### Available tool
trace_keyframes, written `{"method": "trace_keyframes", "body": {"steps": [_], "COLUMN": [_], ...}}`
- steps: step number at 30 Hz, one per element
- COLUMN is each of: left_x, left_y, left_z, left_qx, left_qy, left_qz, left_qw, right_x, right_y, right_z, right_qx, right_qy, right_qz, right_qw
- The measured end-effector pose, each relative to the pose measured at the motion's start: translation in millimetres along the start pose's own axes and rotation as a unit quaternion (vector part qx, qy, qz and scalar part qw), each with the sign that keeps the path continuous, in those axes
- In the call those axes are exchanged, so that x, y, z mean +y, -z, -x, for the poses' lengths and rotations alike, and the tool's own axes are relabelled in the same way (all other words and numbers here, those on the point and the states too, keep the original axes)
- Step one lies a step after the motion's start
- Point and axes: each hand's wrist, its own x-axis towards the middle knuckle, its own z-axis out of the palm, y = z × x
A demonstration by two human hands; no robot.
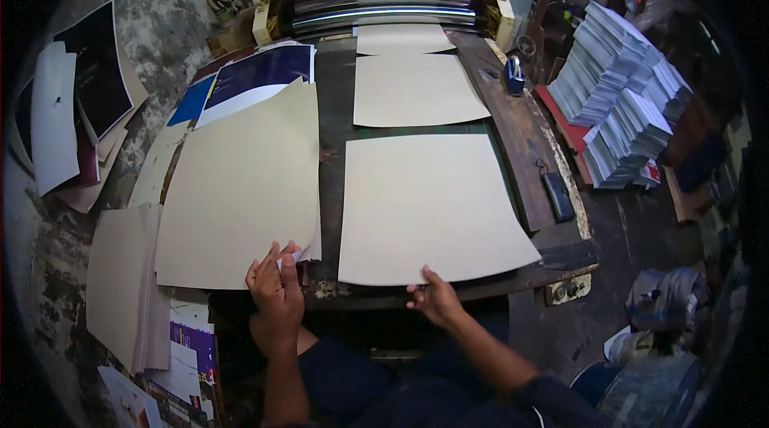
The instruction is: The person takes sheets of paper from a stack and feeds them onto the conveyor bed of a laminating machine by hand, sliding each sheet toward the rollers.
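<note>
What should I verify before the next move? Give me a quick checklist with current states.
1. Right hand at the near sheet: ok, thumb overlapping its front edge.
2. Left hand gripping the left board: cannot tell; it is at the near right corner.
3. Near sheet clear of the middle sheet: ok, a gap shows.
4. Middle sheet clear of the far sheet: cannot tell.
5. Tape dispenser off the sheets: ok.

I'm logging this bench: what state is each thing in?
Left cream sheets: piled flat
Near right sheet: lying flat
Purple print: partly covered
Left hand: fingers bent, by left cream sheets' corner
Right hand: thumb over near right sheet's front edge
Paper bundles: stacked unevenly
Dark prints: loosely piled
Rollers: turning or stopped, unclear
</note>
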Motion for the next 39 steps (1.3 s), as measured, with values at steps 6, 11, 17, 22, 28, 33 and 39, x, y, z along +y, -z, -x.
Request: {"method": "trace_keyframes", "body": {"steps": [6,11,17,22,28,33,39], "left_x": [5.6,6.4,-4.9,15.1,34.0,27.2,-24.1], "left_y": [3.5,8.1,7.8,16.7,27.4,24.1,13.2], "left_z": [6.4,11.4,6.3,12.6,12.4,-14.3,-66.9], "left_qx": [-0.027,-0.029,-0.026,-0.068,-0.281,-0.303,-0.293], "left_qy": [0.000,-0.015,0.030,-0.006,-0.223,-0.286,-0.162], "left_qz": [-0.037,-0.040,0.055,0.055,0.083,-0.074,-0.167], "left_qw": [0.999,0.999,0.998,0.996,0.930,0.906,0.927], "right_x": [-40.2,-52.5,-69.2,-73.5,-91.9,-60.0,7.3], "right_y": [7.6,11.0,5.5,-28.4,-21.4,10.5,48.3], "right_z": [-52.2,-83.6,-115.8,-82.8,16.2,24.8,53.6], "right_qx": [0.003,-0.018,-0.002,0.085,-0.217,-0.138,-0.052], "right_qy": [0.027,0.053,0.098,0.047,0.066,0.036,-0.003], "right_qz": [-0.039,-0.066,-0.059,-0.072,0.093,0.106,0.077], "right_qw": [0.999,0.996,0.993,0.993,0.970,0.984,0.996]}}
